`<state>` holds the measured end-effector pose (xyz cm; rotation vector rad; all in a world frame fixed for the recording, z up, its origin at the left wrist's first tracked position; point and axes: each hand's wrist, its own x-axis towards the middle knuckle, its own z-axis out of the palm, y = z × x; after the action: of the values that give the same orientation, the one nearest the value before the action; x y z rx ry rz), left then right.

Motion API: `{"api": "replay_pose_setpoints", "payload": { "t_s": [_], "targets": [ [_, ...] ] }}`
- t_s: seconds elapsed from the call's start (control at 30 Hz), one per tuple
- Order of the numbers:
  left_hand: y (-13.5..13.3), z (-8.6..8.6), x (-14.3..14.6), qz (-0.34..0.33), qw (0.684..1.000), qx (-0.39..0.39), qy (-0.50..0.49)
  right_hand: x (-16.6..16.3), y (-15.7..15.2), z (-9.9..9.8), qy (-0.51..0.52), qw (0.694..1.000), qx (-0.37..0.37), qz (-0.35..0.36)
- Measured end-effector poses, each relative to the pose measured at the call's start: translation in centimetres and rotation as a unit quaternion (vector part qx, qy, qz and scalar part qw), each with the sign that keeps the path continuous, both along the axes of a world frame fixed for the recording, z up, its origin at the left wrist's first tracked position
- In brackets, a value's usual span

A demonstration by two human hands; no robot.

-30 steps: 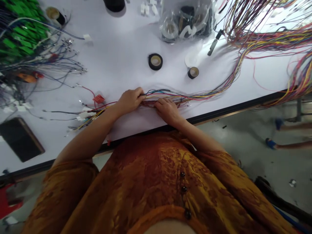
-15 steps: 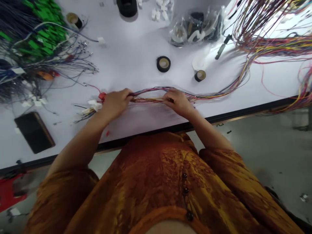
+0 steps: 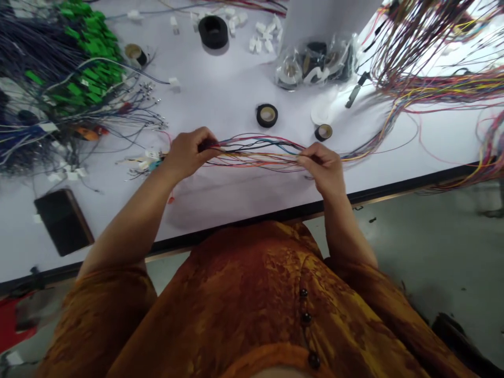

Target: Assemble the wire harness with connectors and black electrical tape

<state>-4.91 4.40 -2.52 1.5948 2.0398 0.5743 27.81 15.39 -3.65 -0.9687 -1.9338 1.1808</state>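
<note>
A bundle of coloured wires [image 3: 260,152] runs across the table in front of me, its strands spread apart between my hands. My left hand [image 3: 192,151] is closed around the bundle near its left end, where connectors and loose wire tips [image 3: 147,161] stick out. Farther right, my right hand [image 3: 325,163] pinches the same wires between thumb and fingers. Beyond my right hand the bundle curves up to a larger mass of wires [image 3: 441,86]. A roll of black tape [image 3: 266,115] lies above the bundle, with a smaller roll [image 3: 323,132] close to my right hand.
Dark wires with green connectors [image 3: 92,63] heap at the left, above a phone [image 3: 64,221]. A plastic bag of tape rolls [image 3: 315,65], a large black roll [image 3: 213,31] and white connectors [image 3: 265,35] lie at the back. The table's dark edge [image 3: 244,220] runs close to my body.
My right hand has slid right along the wires, widening the gap between my hands. The strands between them are now more spread out. My left hand still grips the bundle.
</note>
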Motion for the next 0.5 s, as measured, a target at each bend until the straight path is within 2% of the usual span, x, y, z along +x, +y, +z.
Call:
{"api": "replay_pose_setpoints", "payload": {
  "t_s": [0.1, 0.2, 0.37, 0.43, 0.5],
  "targets": [
    [-0.5, -0.8, -0.3, -0.011, 0.997, 0.034, 0.070, 1.5, 0.3, 0.8, -0.034, 0.998, -0.027, 0.034],
    [-0.9, -2.4, -0.3, -0.043, 0.993, 0.029, 0.106, 3.4, 0.6, 1.9, -0.077, 0.995, -0.005, 0.060],
    [-1.9, -3.8, 0.4, -0.062, 0.984, 0.053, 0.160, 7.4, 0.5, 4.4, -0.095, 0.984, 0.129, -0.078],
    [-2.1, -4.0, 0.5, -0.064, 0.981, 0.054, 0.173, 8.5, -0.1, 4.2, -0.122, 0.985, 0.113, -0.054],
    [-2.2, -4.3, 0.6, -0.069, 0.982, 0.056, 0.165, 8.6, -1.1, 2.8, -0.159, 0.985, 0.068, 0.017]
  ]
}}
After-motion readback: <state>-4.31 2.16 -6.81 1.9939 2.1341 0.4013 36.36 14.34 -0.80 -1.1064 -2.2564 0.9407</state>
